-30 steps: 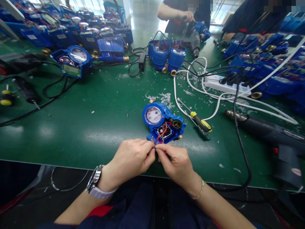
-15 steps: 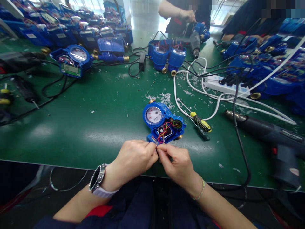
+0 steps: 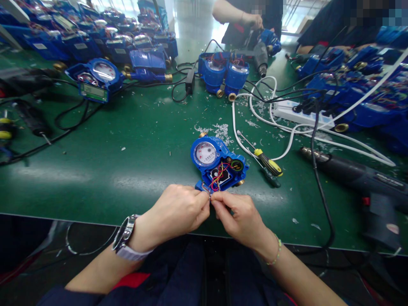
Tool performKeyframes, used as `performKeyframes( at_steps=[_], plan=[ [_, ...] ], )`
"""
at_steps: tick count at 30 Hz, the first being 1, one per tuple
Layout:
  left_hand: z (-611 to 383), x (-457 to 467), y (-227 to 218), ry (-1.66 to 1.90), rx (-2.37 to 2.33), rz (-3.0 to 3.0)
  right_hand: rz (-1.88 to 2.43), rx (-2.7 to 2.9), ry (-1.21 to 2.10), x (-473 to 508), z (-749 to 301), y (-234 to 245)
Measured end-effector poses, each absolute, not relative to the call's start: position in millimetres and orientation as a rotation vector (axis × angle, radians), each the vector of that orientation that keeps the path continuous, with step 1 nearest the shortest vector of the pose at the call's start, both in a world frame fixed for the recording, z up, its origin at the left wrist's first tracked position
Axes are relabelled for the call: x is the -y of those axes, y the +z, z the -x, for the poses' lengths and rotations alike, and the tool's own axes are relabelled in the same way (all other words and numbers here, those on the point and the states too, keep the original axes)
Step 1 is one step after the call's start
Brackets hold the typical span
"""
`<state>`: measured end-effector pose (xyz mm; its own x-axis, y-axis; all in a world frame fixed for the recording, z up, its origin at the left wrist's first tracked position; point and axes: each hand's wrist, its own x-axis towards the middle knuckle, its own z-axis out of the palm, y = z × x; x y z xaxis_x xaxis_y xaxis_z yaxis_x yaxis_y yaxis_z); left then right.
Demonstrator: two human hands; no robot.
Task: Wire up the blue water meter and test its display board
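Note:
A blue water meter [image 3: 216, 163] lies open on the green table [image 3: 134, 157], its round dial up and red, yellow and blue wires [image 3: 217, 175] spilling from its housing. My left hand [image 3: 174, 214] and my right hand [image 3: 240, 219] meet fingertip to fingertip just in front of the meter, near the table's front edge. Both pinch the thin wire ends that run out of it. A watch sits on my left wrist, a bead bracelet on my right.
A yellow-handled screwdriver [image 3: 267, 165] lies right of the meter. A heat gun [image 3: 353, 174], black and white cables and a power strip [image 3: 299, 114] fill the right side. Several blue meters [image 3: 95, 78] are spread along the back. Another person's hand [image 3: 250, 19] works at the far edge.
My hands have stayed pinched together at the wire ends, with only small shifts of fingers and wrists. The meter has not moved.

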<state>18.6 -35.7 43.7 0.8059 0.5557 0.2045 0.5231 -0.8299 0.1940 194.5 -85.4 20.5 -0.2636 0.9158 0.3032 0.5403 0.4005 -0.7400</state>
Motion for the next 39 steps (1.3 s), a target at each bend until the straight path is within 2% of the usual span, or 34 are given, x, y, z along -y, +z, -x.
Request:
performKeyframes(
  at_steps=[8,13,26,39],
  plan=[
    [-25.0,30.4,39.3,0.540,-0.923,-2.771,1.251,1.858,0.906,79.8,-199.8,24.2],
    [-22.5,29.6,40.0,0.430,-0.954,-2.677,1.279,1.797,1.081,79.2,-205.3,28.0],
    [-19.5,35.7,44.4,0.173,-0.958,-2.735,1.434,2.345,0.583,80.3,-200.8,33.3],
    [-23.1,33.2,44.8,0.077,-0.878,-2.780,1.382,2.273,0.753,74.7,-204.6,30.5]
  ],
)
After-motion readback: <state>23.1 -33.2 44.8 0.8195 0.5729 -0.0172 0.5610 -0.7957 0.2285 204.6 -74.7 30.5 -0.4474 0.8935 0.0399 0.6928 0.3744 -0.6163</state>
